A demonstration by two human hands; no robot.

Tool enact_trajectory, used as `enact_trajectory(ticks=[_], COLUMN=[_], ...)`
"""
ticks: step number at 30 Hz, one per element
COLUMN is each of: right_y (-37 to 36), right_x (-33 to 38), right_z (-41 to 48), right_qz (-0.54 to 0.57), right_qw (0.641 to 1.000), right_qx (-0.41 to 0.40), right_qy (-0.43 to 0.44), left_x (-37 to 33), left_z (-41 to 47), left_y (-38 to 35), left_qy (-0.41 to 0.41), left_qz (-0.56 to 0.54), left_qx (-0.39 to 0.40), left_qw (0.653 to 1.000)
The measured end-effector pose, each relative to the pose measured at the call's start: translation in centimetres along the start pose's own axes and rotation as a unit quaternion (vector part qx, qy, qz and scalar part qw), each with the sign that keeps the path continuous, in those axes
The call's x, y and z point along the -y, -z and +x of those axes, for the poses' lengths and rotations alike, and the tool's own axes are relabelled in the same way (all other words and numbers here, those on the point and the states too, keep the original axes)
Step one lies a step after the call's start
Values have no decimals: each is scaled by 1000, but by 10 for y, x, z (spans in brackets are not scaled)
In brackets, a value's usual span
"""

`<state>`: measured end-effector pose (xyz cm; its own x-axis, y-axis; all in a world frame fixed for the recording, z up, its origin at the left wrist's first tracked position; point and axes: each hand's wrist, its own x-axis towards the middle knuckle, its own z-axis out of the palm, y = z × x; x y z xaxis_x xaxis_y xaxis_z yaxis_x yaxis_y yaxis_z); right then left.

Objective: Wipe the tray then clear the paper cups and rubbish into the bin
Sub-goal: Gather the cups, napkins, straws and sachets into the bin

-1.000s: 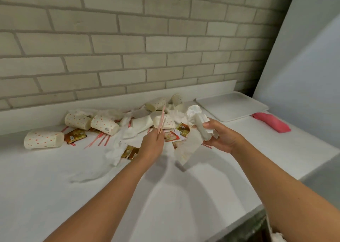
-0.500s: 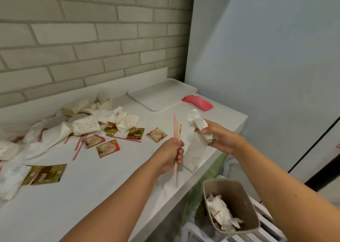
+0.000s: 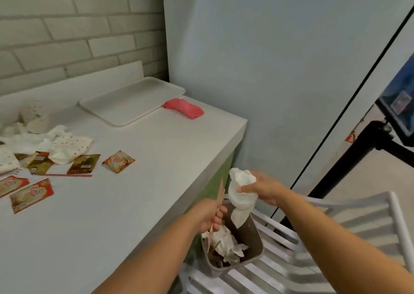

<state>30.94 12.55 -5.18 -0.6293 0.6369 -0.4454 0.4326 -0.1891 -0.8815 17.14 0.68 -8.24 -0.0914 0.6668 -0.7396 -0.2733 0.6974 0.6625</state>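
While the left hand [image 3: 209, 214] grips stirrers [image 3: 220, 194], the right hand [image 3: 264, 188] clutches crumpled napkins [image 3: 242, 195] over the bin [image 3: 255, 237].

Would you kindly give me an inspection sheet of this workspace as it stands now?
Surface: white counter, littered at its left end.
Job's things: white rectangular tray by the brick wall; folded pink cloth beside it; spotted paper cups lying far left; brown plastic bin on a white slatted chair, holding white paper waste.
Clutter: red and brown sachets, a red straw, crumpled white napkins.
Grippers: left hand grips thin pink sticks; right hand grips a crumpled white tissue wad; both above the bin.
Cables: nothing seen.
Surroundings: black tripod with a screen at right.
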Motion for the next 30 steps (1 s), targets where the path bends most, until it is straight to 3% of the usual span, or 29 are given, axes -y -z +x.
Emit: enact_trajectory(ticks=[6, 11, 14, 18, 24, 30], right_y=[3, -5, -10, -14, -19, -28], right_x=[-60, -79, -85, -84, -97, -96], right_z=[20, 35, 44, 55, 71, 76], right_qz=[-60, -121, -175, -308, -389, -473], right_qw=[995, 985, 977, 944, 914, 863], right_qx=[-50, -69, -65, -58, -61, 5], right_qy=[-70, -99, -100, -102, -94, -177], left_x=[47, 77, 79, 69, 50, 38], left_z=[57, 82, 83, 75, 74, 68], left_y=[-5, -9, -14, -15, -10, -7], left_qy=[143, 190, 190, 207, 181, 127], left_qz=[-39, -160, -216, -192, -145, -90], left_qx=[-39, -65, -80, -68, -71, -77], left_qw=[988, 966, 954, 957, 970, 985])
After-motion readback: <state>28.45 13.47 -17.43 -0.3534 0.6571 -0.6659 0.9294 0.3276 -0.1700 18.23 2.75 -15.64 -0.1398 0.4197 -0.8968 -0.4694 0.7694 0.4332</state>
